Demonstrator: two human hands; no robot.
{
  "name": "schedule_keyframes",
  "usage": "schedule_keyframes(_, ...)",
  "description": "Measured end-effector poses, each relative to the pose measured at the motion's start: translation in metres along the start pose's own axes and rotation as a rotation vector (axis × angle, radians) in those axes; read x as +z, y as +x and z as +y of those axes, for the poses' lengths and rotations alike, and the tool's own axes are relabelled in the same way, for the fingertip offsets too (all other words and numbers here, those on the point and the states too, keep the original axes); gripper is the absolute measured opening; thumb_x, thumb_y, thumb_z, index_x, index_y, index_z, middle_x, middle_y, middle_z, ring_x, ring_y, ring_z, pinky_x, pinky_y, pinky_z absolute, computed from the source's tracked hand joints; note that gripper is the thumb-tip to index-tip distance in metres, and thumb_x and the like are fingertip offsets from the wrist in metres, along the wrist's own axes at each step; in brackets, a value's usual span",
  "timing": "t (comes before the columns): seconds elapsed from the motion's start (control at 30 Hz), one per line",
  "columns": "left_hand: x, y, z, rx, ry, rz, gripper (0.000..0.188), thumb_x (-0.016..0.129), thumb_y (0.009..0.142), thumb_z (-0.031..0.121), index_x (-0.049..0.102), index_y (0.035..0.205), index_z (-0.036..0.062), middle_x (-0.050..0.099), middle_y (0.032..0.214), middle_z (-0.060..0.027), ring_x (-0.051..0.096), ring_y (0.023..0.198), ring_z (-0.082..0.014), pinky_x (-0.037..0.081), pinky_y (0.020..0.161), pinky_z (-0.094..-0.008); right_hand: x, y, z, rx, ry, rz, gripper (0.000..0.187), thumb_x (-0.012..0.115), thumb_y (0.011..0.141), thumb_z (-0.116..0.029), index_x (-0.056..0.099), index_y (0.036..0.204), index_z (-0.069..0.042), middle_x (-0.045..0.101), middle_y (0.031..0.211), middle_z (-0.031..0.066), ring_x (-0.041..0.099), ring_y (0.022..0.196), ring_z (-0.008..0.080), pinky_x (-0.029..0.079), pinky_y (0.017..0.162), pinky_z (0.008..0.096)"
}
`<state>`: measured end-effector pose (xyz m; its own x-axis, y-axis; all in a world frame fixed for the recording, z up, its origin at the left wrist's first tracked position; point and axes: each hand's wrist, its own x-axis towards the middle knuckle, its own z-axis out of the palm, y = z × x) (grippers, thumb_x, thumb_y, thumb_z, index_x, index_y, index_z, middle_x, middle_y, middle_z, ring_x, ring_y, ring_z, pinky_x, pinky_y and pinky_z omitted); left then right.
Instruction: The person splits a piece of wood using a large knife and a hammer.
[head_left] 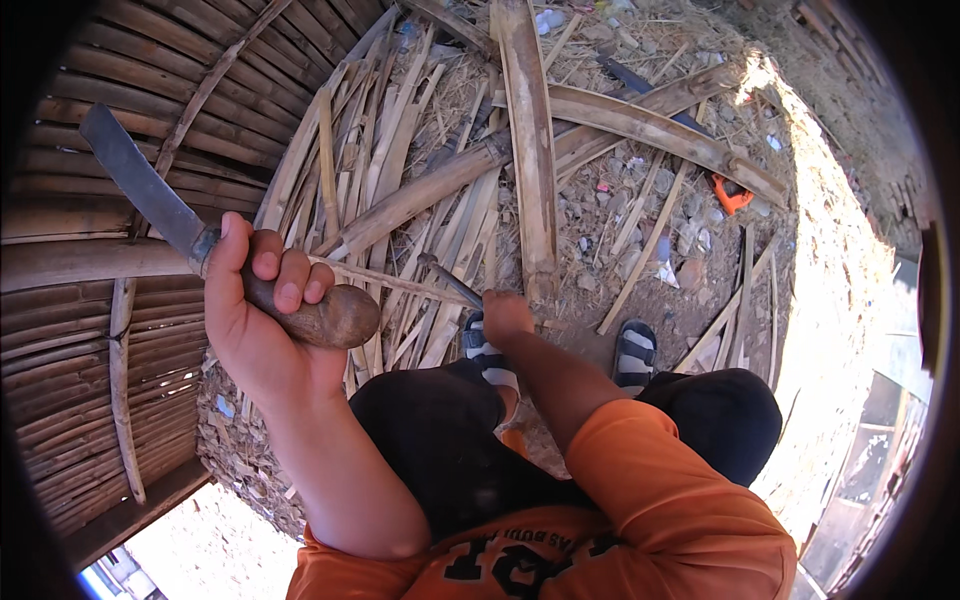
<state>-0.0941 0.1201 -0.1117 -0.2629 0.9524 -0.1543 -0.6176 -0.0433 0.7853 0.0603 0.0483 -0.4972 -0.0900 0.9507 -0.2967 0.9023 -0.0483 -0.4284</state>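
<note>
My left hand is wrapped round the rounded wooden handle of a machete. Its broad dark blade is raised and points up and left, toward the slatted wall. Lower and nearer the middle, my right hand is closed on a slim dark metal rod with a small knobbed far end. A thin bamboo strip runs up to the same hand; whether the fingers grip it too, I cannot tell. Split bamboo strips lie in a heap just beyond both hands.
A wide split bamboo length lies across other bamboo poles. Partly beneath them is a handsaw with an orange handle. My sandalled feet stand on littered ground. The slatted bamboo wall rises on the left.
</note>
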Motion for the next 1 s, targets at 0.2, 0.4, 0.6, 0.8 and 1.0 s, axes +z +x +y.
schedule_keyframes(0.2,0.006,-0.002,-0.005,0.006,0.023,0.043,0.02,0.063,0.101,0.024,0.051,0.089,0.0139,0.048,0.073,0.0044,0.043,0.053,-0.0061,0.037,0.056,-0.0267,-0.011,0.002,0.0,0.023,0.02,-0.07,0.017,0.059,0.086,-0.009,0.062,0.102,-0.004,0.073,0.099,0.0206,0.072,0.092,0.0378,0.056,0.085,0.048)
schedule_keyframes(0.4,0.006,-0.005,0.002,0.102,0.043,0.071,0.022,0.065,0.1,0.024,0.05,0.088,0.014,0.047,0.073,0.0044,0.043,0.054,-0.0065,0.037,0.057,-0.027,-0.077,-0.012,-0.013,0.055,0.252,-0.093,0.021,0.065,0.085,-0.013,0.061,0.103,-0.003,0.071,0.096,0.0239,0.069,0.096,0.0435,0.054,0.086,0.0521)
schedule_keyframes(0.6,0.022,-0.006,-0.004,0.175,-0.003,0.103,0.021,0.068,0.098,0.022,0.05,0.09,0.0133,0.046,0.074,0.003,0.043,0.059,-0.0081,0.038,0.058,-0.0269,-0.187,-0.019,0.032,-0.021,0.232,0.029,0.022,0.072,0.08,-0.013,0.062,0.098,-0.004,0.069,0.089,0.0235,0.068,0.089,0.0434,0.053,0.08,0.0522)
schedule_keyframes(0.8,0.04,-0.006,-0.02,0.146,-0.018,0.067,0.019,0.068,0.098,0.02,0.051,0.093,0.0124,0.046,0.074,0.0026,0.044,0.06,-0.0086,0.04,0.057,-0.0271,-0.341,-0.082,0.122,0.071,0.091,0.19,0.023,0.074,0.077,-0.013,0.063,0.095,-0.004,0.069,0.085,0.0215,0.069,0.086,0.0419,0.054,0.078,0.0485)
schedule_keyframes(1.0,0.054,-0.014,-0.032,0.073,0.0,0.041,0.017,0.069,0.096,0.018,0.053,0.095,0.0096,0.047,0.072,0.0009,0.046,0.056,-0.0105,0.041,0.053,-0.0291,-0.411,-0.198,0.238,0.42,0.075,0.392,0.023,0.078,0.077,-0.01,0.063,0.093,-0.001,0.07,0.087,0.017,0.069,0.082,0.032,0.054,0.075,0.0423)
